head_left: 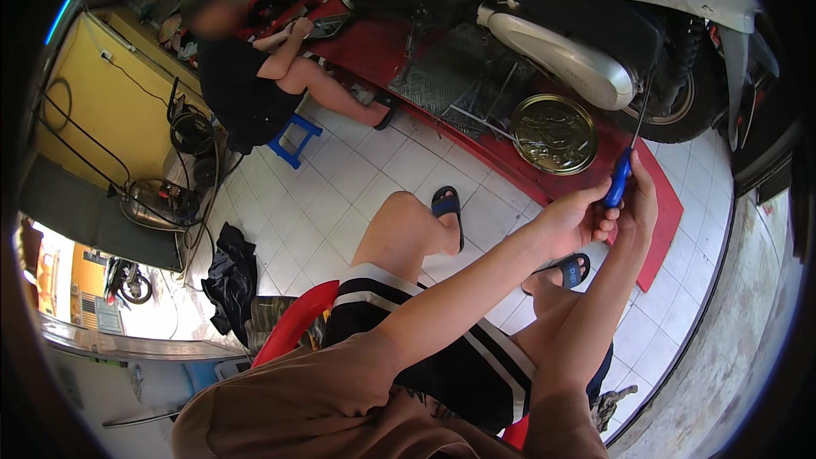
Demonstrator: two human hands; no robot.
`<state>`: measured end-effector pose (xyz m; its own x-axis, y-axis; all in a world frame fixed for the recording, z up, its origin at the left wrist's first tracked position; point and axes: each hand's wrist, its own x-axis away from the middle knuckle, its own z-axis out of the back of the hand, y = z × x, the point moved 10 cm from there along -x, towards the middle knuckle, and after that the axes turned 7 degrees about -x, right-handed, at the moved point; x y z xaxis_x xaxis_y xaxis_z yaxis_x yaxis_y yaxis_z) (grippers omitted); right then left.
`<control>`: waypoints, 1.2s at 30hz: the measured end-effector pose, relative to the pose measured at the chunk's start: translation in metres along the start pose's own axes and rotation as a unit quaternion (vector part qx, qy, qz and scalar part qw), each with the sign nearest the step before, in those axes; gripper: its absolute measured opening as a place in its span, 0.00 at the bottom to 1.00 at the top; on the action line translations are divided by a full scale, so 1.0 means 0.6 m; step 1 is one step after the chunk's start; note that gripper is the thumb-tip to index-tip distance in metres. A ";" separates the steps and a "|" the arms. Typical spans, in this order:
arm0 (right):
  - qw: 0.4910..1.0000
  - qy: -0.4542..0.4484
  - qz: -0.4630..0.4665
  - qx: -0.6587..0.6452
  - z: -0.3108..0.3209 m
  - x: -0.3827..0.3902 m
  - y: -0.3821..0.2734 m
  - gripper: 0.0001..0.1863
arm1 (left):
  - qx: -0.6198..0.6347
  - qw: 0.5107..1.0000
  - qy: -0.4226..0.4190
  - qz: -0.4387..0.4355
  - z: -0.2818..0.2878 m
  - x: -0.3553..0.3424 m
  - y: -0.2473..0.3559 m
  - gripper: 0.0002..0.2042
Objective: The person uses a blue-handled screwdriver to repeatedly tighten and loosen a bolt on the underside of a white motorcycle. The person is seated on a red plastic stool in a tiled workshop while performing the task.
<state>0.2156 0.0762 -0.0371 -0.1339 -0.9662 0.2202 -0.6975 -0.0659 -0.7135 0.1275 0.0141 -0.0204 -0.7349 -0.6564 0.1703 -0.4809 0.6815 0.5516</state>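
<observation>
A screwdriver (620,179) with a blue handle points up and away from me, its thin shaft reaching the rear end of the scooter's silver engine cover (557,58). The tip is lost against the dark parts there. My left hand (574,219) has its thumb and fingers closed at the lower end of the handle. From the right, my right hand (639,197) wraps the same handle, its thumb side against the blue grip. The scooter's rear wheel (680,110) stands just beyond the shaft.
A round metal tray (554,134) with small metal parts rests on the red platform (476,149) below the scooter. At the left, another person (246,76) sits on a blue stool (295,141). A black plastic bag (232,276) and a tank with hoses (157,202) are on the left.
</observation>
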 end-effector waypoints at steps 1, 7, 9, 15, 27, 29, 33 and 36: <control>1.000 -0.013 -0.004 -0.006 -0.002 -0.001 0.001 0.17 | 0.012 1.000 0.001 0.000 0.001 -0.003 0.001 0.18; 0.999 -0.013 -0.014 -0.048 -0.004 -0.009 0.010 0.17 | -0.053 0.995 0.085 -0.009 0.012 0.002 0.017 0.18; 0.997 -0.028 -0.006 -0.065 -0.007 -0.011 0.006 0.17 | -0.084 0.992 0.096 -0.019 0.002 0.001 0.022 0.18; 0.996 -0.079 -0.018 0.041 0.007 -0.001 -0.003 0.17 | -0.320 0.938 0.134 -0.013 0.053 -0.010 0.007 0.17; 0.782 0.158 -0.127 0.590 0.250 -0.005 -0.036 0.13 | -0.811 0.536 0.234 0.024 0.380 -0.129 0.081 0.08; 0.783 0.162 -0.127 0.586 0.257 0.006 -0.042 0.13 | -0.830 0.512 0.219 0.018 0.394 -0.170 0.089 0.08; 0.781 0.175 -0.105 0.590 0.258 0.013 -0.052 0.12 | -0.862 0.464 0.176 -0.099 0.361 -0.261 0.087 0.07; 0.793 0.168 -0.113 0.575 0.259 0.015 -0.048 0.11 | -0.866 0.453 0.168 -0.128 0.363 -0.308 0.071 0.08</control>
<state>0.3436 0.0308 -0.1178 -0.4118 -0.7890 0.4559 0.3455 -0.5982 -0.7231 0.1388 0.2349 -0.2062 -0.5066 -0.8528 -0.1267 0.7806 -0.5161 0.3525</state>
